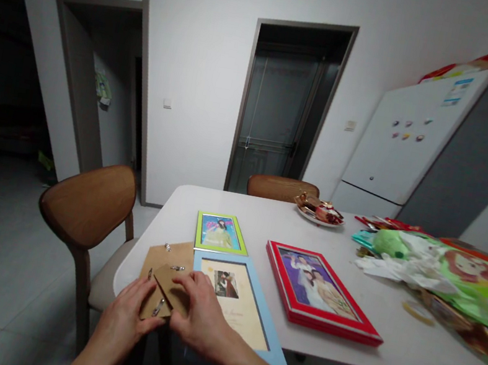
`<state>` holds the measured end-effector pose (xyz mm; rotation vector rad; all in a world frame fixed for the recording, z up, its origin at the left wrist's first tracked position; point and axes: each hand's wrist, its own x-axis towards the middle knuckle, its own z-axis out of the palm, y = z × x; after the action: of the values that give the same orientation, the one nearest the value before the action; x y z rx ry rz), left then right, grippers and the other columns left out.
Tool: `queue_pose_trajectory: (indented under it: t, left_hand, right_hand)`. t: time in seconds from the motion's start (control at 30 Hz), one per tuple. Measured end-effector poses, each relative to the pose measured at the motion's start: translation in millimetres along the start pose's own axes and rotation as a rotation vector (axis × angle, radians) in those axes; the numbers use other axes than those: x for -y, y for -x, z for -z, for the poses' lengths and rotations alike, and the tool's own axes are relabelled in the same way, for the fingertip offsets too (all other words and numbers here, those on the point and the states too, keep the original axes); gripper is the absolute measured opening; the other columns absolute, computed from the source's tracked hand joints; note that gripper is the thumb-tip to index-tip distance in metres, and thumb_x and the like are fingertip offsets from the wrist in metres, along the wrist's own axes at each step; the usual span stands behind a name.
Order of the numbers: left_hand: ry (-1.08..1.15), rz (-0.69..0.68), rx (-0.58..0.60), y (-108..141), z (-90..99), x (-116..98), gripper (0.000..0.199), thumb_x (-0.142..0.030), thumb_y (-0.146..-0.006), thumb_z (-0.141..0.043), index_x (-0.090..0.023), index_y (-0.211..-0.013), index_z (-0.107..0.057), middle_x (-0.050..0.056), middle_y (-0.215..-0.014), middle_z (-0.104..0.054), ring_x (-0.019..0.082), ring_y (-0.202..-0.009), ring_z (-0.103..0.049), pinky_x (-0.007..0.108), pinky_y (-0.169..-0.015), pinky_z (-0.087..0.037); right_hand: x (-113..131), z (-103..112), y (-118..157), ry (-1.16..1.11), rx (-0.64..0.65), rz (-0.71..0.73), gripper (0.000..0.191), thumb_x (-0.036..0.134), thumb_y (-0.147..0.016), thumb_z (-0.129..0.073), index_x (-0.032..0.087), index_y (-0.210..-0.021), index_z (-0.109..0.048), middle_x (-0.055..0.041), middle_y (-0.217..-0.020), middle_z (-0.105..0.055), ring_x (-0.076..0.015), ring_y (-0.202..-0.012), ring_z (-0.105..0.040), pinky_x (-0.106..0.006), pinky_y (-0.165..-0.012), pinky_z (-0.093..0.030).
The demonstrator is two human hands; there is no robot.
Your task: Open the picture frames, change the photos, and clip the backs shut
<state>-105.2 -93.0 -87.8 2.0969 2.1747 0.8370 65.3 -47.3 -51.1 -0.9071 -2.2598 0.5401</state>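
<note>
Brown fiberboard picture frame backs with small metal hangers are in my hands at the table's front left. My left hand (pixel 121 315) has its thumb and fingers closed on one small backing board (pixel 150 306). My right hand (pixel 204 317) pinches another small backing board (pixel 175 297), which overlaps the first. Behind them a larger backing board (pixel 175 253) lies on the table. A light blue picture frame (pixel 266 318) rests beside my right hand, partly covered by it. Just beyond is a green picture frame (pixel 222 233). Farther right lie stacked red picture frames (pixel 322 290).
A plate (pixel 335 224) of small items stands at the table's (pixel 261 217) back edge. Plastic packaging (pixel 468 272) and a roll of tape (pixel 417 312) are at the right. Wooden chairs stand at the left (pixel 89 205) and behind the table (pixel 283 187).
</note>
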Motion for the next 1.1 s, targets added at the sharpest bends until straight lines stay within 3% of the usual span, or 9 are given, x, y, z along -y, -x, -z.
queue_pose_trajectory:
  t: [0.1, 0.23, 0.4, 0.67, 0.93, 1.1]
  left_hand:
    - [0.077, -0.064, -0.026, 1, 5.1, -29, 0.048, -0.024, -0.06, -0.066, -0.013, -0.105, -0.052, 0.014, -0.116, -0.052, 0.025, -0.11, -0.046, 0.039, -0.094, -0.037]
    - [0.163, -0.166, 0.007, 2, -2.7, -69, 0.048, -0.018, -0.059, -0.068, -0.013, -0.104, -0.053, 0.014, -0.115, -0.053, 0.024, -0.11, -0.046, 0.039, -0.093, -0.038]
    - [0.187, -0.241, 0.138, 4, -21.9, -104, 0.044, -0.02, -0.06, -0.068, -0.013, -0.102, -0.054, 0.014, -0.115, -0.053, 0.025, -0.109, -0.046, 0.039, -0.093, -0.038]
    - [0.164, -0.204, 0.236, 0, -27.0, -101, 0.023, -0.017, -0.068, -0.059, -0.016, -0.091, -0.057, 0.01, -0.117, -0.053, 0.024, -0.111, -0.044, 0.043, -0.096, -0.032]
    - [0.219, -0.213, 0.245, 4, -27.4, -99, 0.028, -0.018, -0.069, -0.056, -0.018, -0.098, -0.055, 0.01, -0.12, -0.05, 0.023, -0.113, -0.042, 0.043, -0.096, -0.032]
    - [0.269, -0.196, 0.222, 3, -26.9, -98, 0.034, -0.02, -0.069, -0.054, -0.018, -0.103, -0.053, 0.01, -0.126, -0.043, 0.021, -0.116, -0.039, 0.037, -0.096, -0.034]
  right_hand:
    - [-8, 32, 16, -0.043, -0.023, 0.023, 0.042, 0.012, -0.056, -0.05, 0.02, -0.097, -0.054, -0.0057, -0.099, -0.047, -0.0178, -0.094, -0.043, -0.031, -0.083, -0.036]
    - [-26, 69, 46, -0.033, -0.011, -0.081, 0.035, 0.012, -0.059, -0.047, 0.017, -0.093, -0.055, -0.0074, -0.1, -0.048, -0.0174, -0.097, -0.045, -0.031, -0.086, -0.036]
    - [-48, 92, 73, 0.066, 0.041, -0.198, 0.032, 0.017, -0.063, -0.048, 0.016, -0.093, -0.058, -0.0097, -0.104, -0.049, -0.0192, -0.099, -0.047, -0.032, -0.088, -0.036]
    - [-73, 73, 74, 0.173, 0.065, -0.201, 0.038, 0.019, -0.063, -0.047, 0.013, -0.099, -0.059, -0.0117, -0.107, -0.05, -0.0203, -0.103, -0.046, -0.033, -0.092, -0.033]
    - [-60, 88, 72, 0.204, 0.083, -0.221, 0.037, 0.021, -0.064, -0.047, 0.014, -0.098, -0.061, -0.0113, -0.103, -0.053, -0.0204, -0.097, -0.049, -0.033, -0.088, -0.036]
    - [-57, 86, 70, 0.226, 0.011, -0.225, 0.032, 0.023, -0.065, -0.048, 0.017, -0.093, -0.062, -0.0095, -0.102, -0.054, -0.0206, -0.096, -0.049, -0.033, -0.087, -0.037]
